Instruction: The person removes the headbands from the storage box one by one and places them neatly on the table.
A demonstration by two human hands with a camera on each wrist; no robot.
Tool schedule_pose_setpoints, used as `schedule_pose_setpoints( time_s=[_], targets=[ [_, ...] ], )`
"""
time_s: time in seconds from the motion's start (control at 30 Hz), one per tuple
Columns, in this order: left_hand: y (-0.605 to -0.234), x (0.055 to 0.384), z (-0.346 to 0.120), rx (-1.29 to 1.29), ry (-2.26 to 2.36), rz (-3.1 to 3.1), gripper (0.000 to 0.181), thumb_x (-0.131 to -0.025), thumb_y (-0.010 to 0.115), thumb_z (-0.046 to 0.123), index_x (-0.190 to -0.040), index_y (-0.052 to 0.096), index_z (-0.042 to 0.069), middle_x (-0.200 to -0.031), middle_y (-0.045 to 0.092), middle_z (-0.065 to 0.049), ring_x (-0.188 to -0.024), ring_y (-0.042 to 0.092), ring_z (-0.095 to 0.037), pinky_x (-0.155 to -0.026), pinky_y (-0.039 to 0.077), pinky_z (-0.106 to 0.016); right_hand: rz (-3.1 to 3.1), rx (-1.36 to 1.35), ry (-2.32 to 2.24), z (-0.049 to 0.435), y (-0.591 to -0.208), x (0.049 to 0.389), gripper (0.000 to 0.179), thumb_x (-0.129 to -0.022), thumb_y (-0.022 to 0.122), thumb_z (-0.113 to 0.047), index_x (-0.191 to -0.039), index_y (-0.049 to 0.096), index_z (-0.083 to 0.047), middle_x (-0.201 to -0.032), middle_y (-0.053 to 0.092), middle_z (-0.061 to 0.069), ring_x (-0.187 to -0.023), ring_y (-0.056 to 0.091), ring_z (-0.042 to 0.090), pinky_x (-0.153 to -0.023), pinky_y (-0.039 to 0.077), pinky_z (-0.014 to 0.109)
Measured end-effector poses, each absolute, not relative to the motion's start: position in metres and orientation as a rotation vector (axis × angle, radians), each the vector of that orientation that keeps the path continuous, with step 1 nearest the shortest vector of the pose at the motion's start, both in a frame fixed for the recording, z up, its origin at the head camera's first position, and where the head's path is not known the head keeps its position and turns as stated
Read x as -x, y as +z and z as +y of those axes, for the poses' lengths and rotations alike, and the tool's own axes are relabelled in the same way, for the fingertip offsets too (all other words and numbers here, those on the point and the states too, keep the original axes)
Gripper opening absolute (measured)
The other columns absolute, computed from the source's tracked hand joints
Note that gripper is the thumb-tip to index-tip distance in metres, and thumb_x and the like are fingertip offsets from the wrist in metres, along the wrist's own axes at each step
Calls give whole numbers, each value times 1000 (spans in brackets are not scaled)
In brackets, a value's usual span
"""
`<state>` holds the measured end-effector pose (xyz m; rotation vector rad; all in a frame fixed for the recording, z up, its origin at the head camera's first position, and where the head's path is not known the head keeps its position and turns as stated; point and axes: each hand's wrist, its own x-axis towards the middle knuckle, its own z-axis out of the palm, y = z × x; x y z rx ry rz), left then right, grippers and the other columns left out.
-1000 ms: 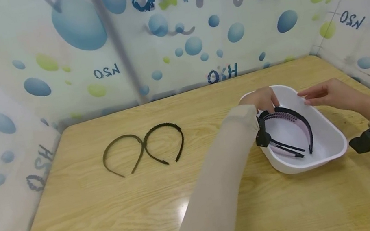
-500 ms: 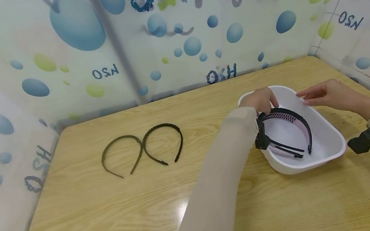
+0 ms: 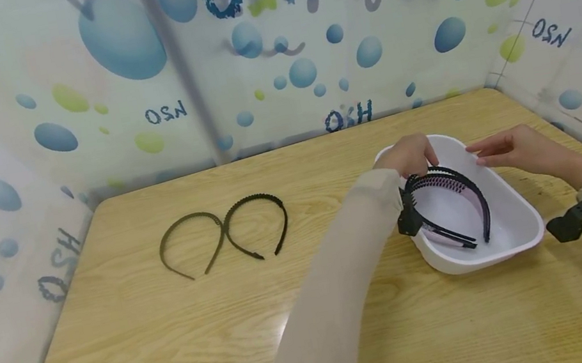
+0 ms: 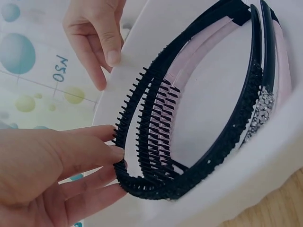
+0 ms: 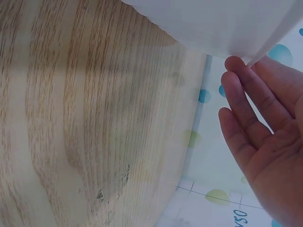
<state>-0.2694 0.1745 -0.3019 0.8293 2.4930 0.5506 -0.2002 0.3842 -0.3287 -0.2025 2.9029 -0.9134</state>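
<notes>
In the head view my left hand (image 3: 406, 156) reaches into a white plastic basin (image 3: 521, 225). Its thumb and fingers pinch the toothed top of a black headband (image 4: 215, 158) with dark sparkly stones, seen close in the left wrist view. Inside the basin, beside the held one, lie another black headband with silver glitter (image 4: 263, 106) and a pink band (image 4: 285, 61); they overlap, so where each ends is partly hidden. My right hand (image 3: 525, 150) pinches the basin's right rim, thumb on one side and fingers beneath the outside in the right wrist view.
Two more headbands lie on the wooden table (image 3: 179, 344) left of the basin: an olive-brown one (image 3: 166, 245) and a braided black one (image 3: 253, 198), touching at their sides. Walls with printed bubbles (image 3: 122, 36) border the table at back and sides.
The left hand has risen slightly, lifting the top of the black headband a little apart from the others. Right hand and basin stay in place.
</notes>
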Motion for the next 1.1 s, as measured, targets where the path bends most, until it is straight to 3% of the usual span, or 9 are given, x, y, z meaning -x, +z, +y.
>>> schedule_pose_setpoints(
  time_s=[0.27,0.53,0.77,1.1],
  targets=[
    [-299,271,172,-888,609,2477,33,-84,61,-3,-109,69,17,-105,63,7,-84,54,-8,-67,46,-17,2910,201,-920,385,-328,199,41,-89,61,-18,-121,55,7,-110,58,28,-90,62,22,-72,53,32],
    [-291,270,166,-983,615,2474,32,-84,60,-5,-109,69,12,-105,63,3,-85,53,-9,-63,46,-16,2904,213,-918,384,-327,198,43,-89,61,-21,-122,55,7,-111,58,29,-97,58,36,-73,53,36],
    [-282,268,162,-1034,664,2501,28,-83,63,-3,-107,69,11,-101,64,2,-86,55,-8,-67,46,-14,2917,200,-911,383,-328,198,42,-89,61,-19,-121,55,7,-109,59,28,-92,62,26,-72,53,34],
    [-261,265,151,-1147,707,2510,28,-81,63,-4,-105,70,9,-98,64,0,-89,56,-9,-71,46,-14,2924,202,-896,385,-329,199,42,-90,60,-19,-122,54,8,-107,60,28,-93,61,32,-73,52,38]
  ],
)
